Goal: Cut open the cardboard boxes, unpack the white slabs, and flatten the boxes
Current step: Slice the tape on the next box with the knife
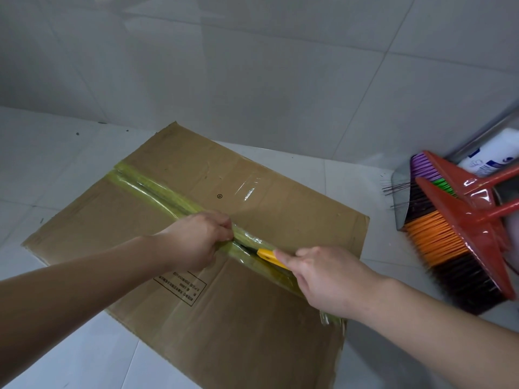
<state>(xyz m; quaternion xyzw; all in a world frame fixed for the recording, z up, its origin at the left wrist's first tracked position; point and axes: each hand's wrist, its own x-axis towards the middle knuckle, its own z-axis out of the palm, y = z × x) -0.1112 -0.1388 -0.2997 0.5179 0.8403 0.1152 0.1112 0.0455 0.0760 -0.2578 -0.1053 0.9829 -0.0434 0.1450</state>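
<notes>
A large brown cardboard box (157, 220) lies flat on the pale tiled floor, its top seam sealed by a strip of yellow-green tape (157, 192) running from far left to near right. My left hand (196, 240) is closed on the tape at the middle of the seam, where a dark slit shows. My right hand (323, 279) grips a yellow box cutter (266, 255) whose tip sits in the seam just right of my left hand. No white slabs are visible.
Two brooms with red heads (466, 234) and coloured bristles lean at the right beside a metal dustpan (400, 197) and a white bottle (494, 155). A grey tiled wall (252, 66) rises just behind the box.
</notes>
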